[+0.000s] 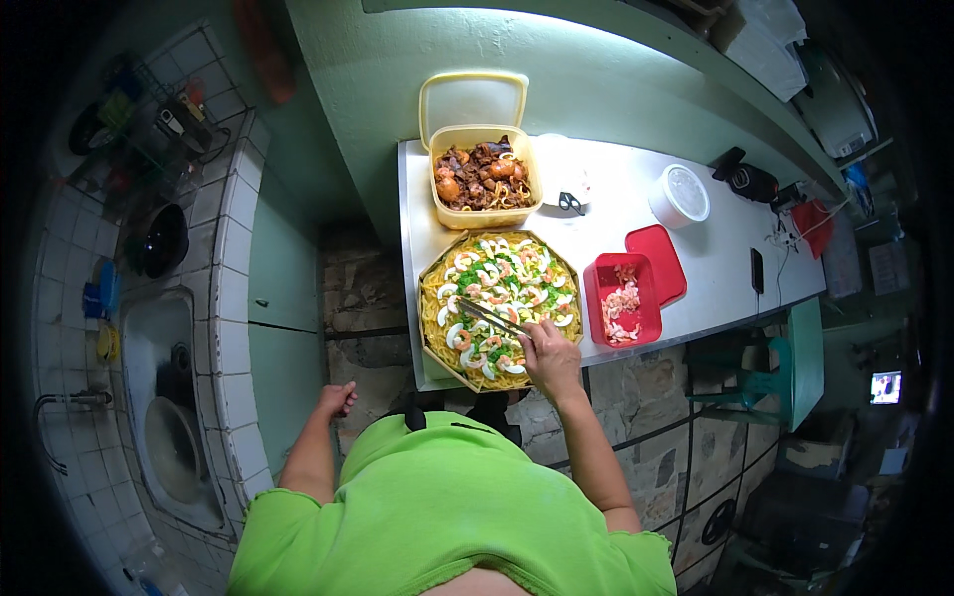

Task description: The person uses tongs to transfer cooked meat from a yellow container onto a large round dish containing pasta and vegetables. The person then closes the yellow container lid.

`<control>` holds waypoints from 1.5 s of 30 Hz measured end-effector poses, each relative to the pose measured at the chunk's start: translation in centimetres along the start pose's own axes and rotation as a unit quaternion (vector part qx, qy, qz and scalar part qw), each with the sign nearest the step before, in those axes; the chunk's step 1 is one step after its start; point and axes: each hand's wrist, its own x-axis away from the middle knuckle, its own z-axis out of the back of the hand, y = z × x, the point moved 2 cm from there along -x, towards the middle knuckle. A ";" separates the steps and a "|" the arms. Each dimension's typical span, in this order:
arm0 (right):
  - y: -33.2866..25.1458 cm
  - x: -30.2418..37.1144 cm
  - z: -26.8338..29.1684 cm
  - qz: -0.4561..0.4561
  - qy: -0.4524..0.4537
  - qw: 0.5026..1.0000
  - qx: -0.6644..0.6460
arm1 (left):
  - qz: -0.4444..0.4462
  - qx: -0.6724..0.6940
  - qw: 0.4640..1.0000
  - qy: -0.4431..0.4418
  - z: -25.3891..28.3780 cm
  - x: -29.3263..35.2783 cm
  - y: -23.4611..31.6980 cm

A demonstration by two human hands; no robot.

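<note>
Metal tongs [489,316] slant over an octagonal tray [448,372] on the table [618,214]; the tray holds yellow noodles [431,298] topped with egg slices [454,333], shrimp [474,290] and greens [488,279].

This looks like a home kitchen. Well left of the right grip [554,360], a sink [141,338] with a curved tap [87,398] sits among white tiles [236,358], a dark bowl [166,243] beyond it. Beside the grip, on a white desk [730,263], is a tray [443,368] of noodles; a yellow box [487,220] of cooked food stands farther off, and a red box [653,310] of shrimp nearby, rightward. A green plastic chair [781,370] stands farther right.
</note>
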 end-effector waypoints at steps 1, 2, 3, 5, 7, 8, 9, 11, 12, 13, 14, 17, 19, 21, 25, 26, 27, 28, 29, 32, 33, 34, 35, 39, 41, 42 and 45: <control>-0.3 0.0 0.0 0.011 -0.004 1.000 0.019 | -0.003 0.000 1.000 0.001 0.0 0.0 0.0; -0.6 0.1 0.1 0.027 0.000 0.999 0.028 | -0.006 0.001 1.000 0.003 0.1 0.0 0.0; -0.9 0.1 0.1 0.048 0.017 0.998 0.028 | -0.008 0.001 1.000 0.003 0.2 0.0 0.0; -1.1 0.1 0.0 0.052 -0.004 0.998 0.039 | -0.001 -0.005 1.000 0.006 0.3 0.0 -0.2; -1.1 0.1 -0.2 0.055 -0.005 0.998 0.035 | -0.012 -0.010 1.000 0.007 0.4 0.0 -0.4; -1.1 0.2 -0.2 0.053 -0.002 0.998 0.029 | -0.012 -0.014 1.000 0.009 0.5 0.1 -0.5; -1.1 0.2 -0.3 0.049 0.004 0.999 0.018 | -0.009 -0.015 1.000 0.009 0.5 0.1 -0.5; -1.0 0.2 -0.4 0.056 0.017 0.998 0.008 | -0.003 -0.016 1.000 0.009 0.4 0.2 -0.7; -1.1 0.3 -0.5 0.056 0.027 0.998 -0.006 | -0.003 -0.016 1.000 0.008 0.4 0.2 -0.7; -1.2 0.3 -0.6 0.060 0.015 0.998 0.009 | -0.004 -0.016 1.000 0.007 0.4 0.2 -0.7; -1.3 0.3 -0.8 0.064 0.006 0.998 0.018 | -0.005 -0.015 1.000 0.006 0.3 0.2 -0.7; -1.3 0.2 -0.8 0.046 -0.014 0.999 0.004 | -0.003 -0.006 1.000 -0.001 0.2 0.0 -0.5; -0.9 0.2 -0.4 0.019 -0.018 0.999 -0.019 | -0.013 -0.003 1.000 -0.003 0.2 -0.1 -0.2; 0.2 -0.1 0.5 -0.007 -0.003 0.999 -0.047 | -0.015 -0.003 1.000 -0.002 0.2 -0.1 -0.1; 2.1 -1.3 1.1 -0.022 0.018 1.000 0.004 | -0.011 -0.007 1.000 -0.004 0.1 -0.1 0.2; 2.3 -1.5 0.9 -0.028 0.002 0.999 0.017 | -0.011 -0.006 1.000 -0.006 0.0 -0.1 0.3; 2.4 -1.7 0.8 -0.027 0.002 1.000 0.012 | -0.009 -0.007 1.000 -0.004 0.0 0.0 0.3; 2.5 -1.8 0.8 -0.027 0.001 1.000 0.008 | -0.008 -0.008 1.000 -0.003 0.0 0.1 0.4; 2.6 -1.9 0.7 -0.023 0.002 1.000 -0.005 | 0.002 -0.011 1.000 0.002 0.0 0.1 0.3; 2.6 -1.8 0.6 -0.044 0.017 0.998 -0.047 | -0.008 -0.001 1.000 -0.002 0.0 0.3 0.3; 2.6 -1.8 0.5 -0.045 0.004 0.998 -0.051 | -0.008 -0.001 1.000 -0.001 0.1 0.4 0.3; 2.5 -1.8 0.4 -0.043 0.005 0.997 -0.059 | -0.008 -0.002 1.000 -0.001 0.1 0.4 0.3; 2.5 -1.8 0.2 -0.041 0.005 0.997 -0.067 | 0.001 -0.006 1.000 0.002 0.1 0.5 0.2; 2.3 -1.8 -0.4 -0.058 -0.012 0.998 -0.021 | -0.003 -0.010 1.000 0.000 0.1 0.4 0.2; 2.5 -1.6 0.0 -0.082 0.001 0.996 -0.048 | 0.007 -0.015 1.000 0.007 0.0 0.2 0.2; 2.8 -1.5 0.4 -0.079 0.005 0.995 -0.060 | -0.002 -0.011 1.000 0.002 0.0 0.2 0.2; 4.6 -0.9 2.6 -0.095 0.051 0.989 -0.103 | -0.005 -0.001 1.000 -0.003 0.0 -0.2 0.3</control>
